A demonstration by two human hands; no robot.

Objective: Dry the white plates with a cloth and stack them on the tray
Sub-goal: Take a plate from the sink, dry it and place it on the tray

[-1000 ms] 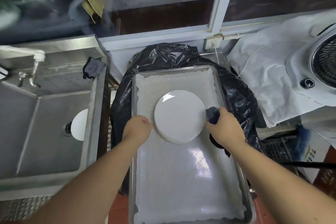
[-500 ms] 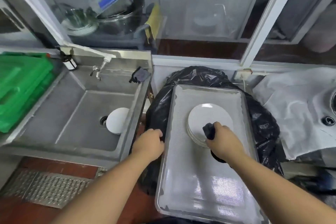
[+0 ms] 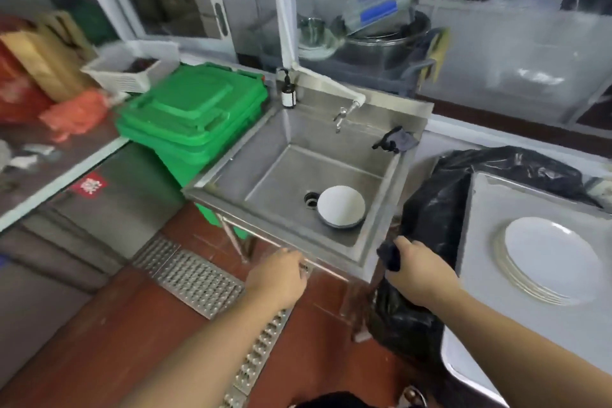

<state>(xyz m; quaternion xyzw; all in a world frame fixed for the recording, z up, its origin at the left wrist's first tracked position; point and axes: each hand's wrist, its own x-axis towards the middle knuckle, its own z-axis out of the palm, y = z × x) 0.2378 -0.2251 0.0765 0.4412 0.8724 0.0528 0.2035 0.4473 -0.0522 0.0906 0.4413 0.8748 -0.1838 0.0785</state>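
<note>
Plates first: the white plates come in two lots right now. Nearest me are the hands, both hovering just short of the sink's front edge. The left hand [image 3: 277,276] holds nothing, fingers loosely curled, so I'd guess it's free to reach in for the next plate. The right hand [image 3: 418,272] is gripping a dark cloth [image 3: 390,256], bunched in the fist with a bit poking out past the thumb, which makes sense if it's kept ready for wiping.

Off to the right, the stack of white plates [image 3: 551,260] sits on the metal tray [image 3: 477,242], toward its far half, well apart from both hands. They look plain, round and glossy, with several rims showing at the near edge. The tray rests over a black bin bag [image 3: 427,209].

Further back, one more white plate [image 3: 341,206] lies on the sink [image 3: 298,156] floor, touching the drain on its right side, seemingly on top of a darker-rimmed dish; can't tell exactly. Probably next for drying. Behind it, the tap [image 3: 344,113] at the back edge.
</note>
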